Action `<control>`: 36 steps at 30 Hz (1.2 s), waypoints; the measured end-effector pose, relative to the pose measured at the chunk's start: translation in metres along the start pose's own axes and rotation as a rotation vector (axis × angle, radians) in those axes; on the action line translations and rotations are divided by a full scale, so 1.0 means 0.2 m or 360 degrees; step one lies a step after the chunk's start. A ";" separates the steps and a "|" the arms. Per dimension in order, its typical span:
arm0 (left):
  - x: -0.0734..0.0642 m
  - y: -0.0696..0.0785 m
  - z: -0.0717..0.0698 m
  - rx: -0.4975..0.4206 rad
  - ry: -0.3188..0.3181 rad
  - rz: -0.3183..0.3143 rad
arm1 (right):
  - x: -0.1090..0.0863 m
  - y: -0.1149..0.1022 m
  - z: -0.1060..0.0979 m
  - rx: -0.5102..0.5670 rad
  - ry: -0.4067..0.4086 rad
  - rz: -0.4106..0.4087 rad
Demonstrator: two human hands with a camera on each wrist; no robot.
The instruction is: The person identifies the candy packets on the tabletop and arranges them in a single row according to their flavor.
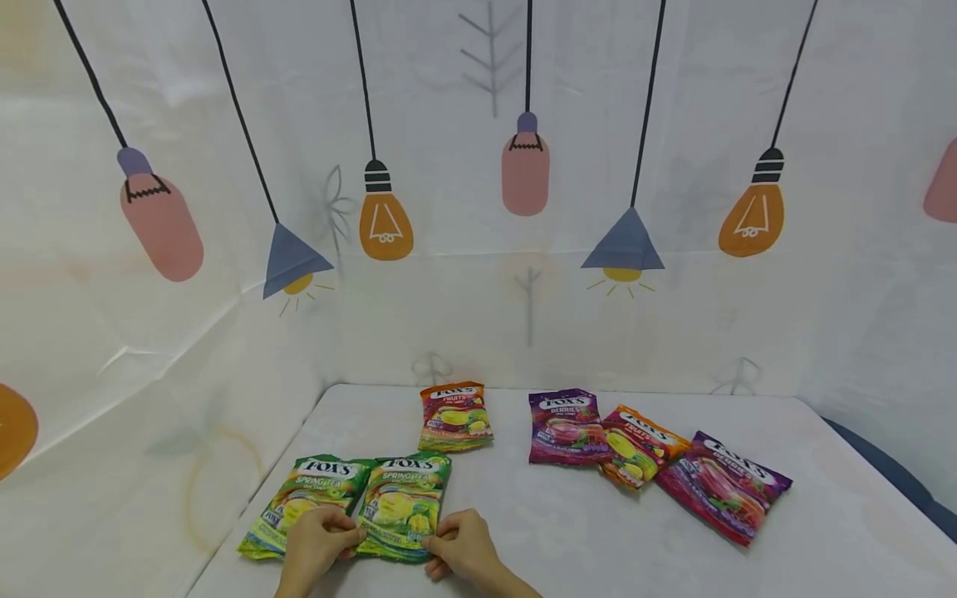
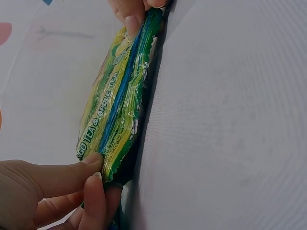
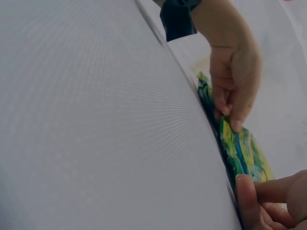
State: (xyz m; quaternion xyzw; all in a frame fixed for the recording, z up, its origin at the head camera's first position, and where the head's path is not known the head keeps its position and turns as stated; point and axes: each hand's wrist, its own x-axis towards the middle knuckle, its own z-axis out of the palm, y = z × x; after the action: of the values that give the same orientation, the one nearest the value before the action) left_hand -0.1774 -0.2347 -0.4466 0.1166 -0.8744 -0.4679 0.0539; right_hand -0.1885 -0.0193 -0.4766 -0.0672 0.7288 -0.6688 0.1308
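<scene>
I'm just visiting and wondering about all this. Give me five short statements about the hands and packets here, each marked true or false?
1. The left hand and the right hand pinch the same green packet. True.
2. The right hand holds a purple packet. False: it pinches the green packet; the left purple packet and the right purple packet are touched by neither hand.
3. A second green packet lies to the left of the held one. True.
4. The orange packets lie side by side. False: one orange packet lies alone near the back; the other orange packet lies between the purple ones.
5. Six packets show in the head view. True.
</scene>
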 end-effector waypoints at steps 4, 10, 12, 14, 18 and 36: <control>0.00 -0.01 0.00 -0.0054 -0.0015 -0.0014 | 0.00 0.00 0.00 0.0001 -0.0008 -0.0001; 0.00 -0.03 0.00 -0.0264 -0.0040 -0.0113 | 0.00 0.00 0.00 0.0007 -0.0035 -0.0003; 0.00 -0.04 0.00 -0.0309 -0.0049 -0.0126 | 0.00 0.00 0.00 -0.0003 -0.0037 0.0001; 0.00 -0.05 -0.01 -0.0337 -0.0059 -0.0137 | 0.00 0.00 0.00 -0.0017 -0.0038 -0.0004; 0.01 -0.07 0.00 -0.0435 -0.0081 -0.0181 | 0.00 0.00 -0.01 -0.0058 -0.0041 -0.0021; 0.02 -0.11 0.00 -0.0685 -0.0129 -0.0289 | 0.00 -0.01 -0.02 -0.0185 -0.0015 0.0041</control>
State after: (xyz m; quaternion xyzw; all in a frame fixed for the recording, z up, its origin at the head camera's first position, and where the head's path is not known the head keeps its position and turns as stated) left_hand -0.1777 -0.2480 -0.4647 0.1617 -0.7420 -0.6507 0.0001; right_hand -0.1891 -0.0147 -0.4738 -0.0683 0.7666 -0.6233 0.1386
